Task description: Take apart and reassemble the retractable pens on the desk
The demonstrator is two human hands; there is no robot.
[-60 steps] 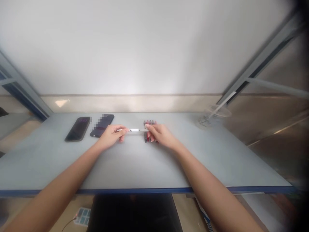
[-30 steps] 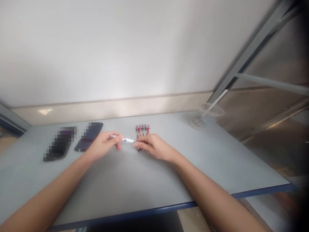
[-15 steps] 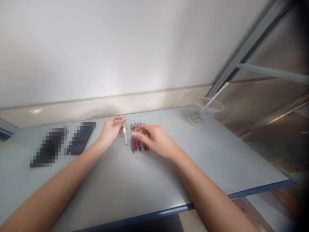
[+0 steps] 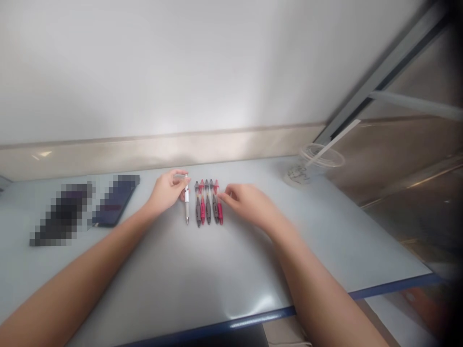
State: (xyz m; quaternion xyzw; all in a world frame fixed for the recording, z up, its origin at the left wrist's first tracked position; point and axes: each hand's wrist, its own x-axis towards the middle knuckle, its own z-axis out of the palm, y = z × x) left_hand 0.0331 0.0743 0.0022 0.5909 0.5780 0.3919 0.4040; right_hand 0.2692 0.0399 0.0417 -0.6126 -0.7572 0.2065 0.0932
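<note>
My left hand (image 4: 167,190) pinches a white pen (image 4: 187,197) near its top end, the tip pointing toward me. Right of it, several black and red retractable pens lie side by side in a row, among them a black pen (image 4: 198,212) on the left end and a red pen (image 4: 220,213) on the right end. My right hand (image 4: 244,200) is at the right side of the row, fingers bent and thumb apart from them. Its thumb tip is beside the right-end red pen; whether it touches cannot be told. I see nothing held in it.
Two dark flat phone-like objects, partly pixelated, lie to the left: one nearer the hand (image 4: 117,202) and one further out (image 4: 61,217). A clear plastic cup (image 4: 296,173) with a white straw stands at the back right. The grey table (image 4: 188,279) meets a wall behind.
My right hand has moved right off the row of pens, uncovering them. My left hand still holds the white pen, which stands a little straighter. The view has shifted slightly.
</note>
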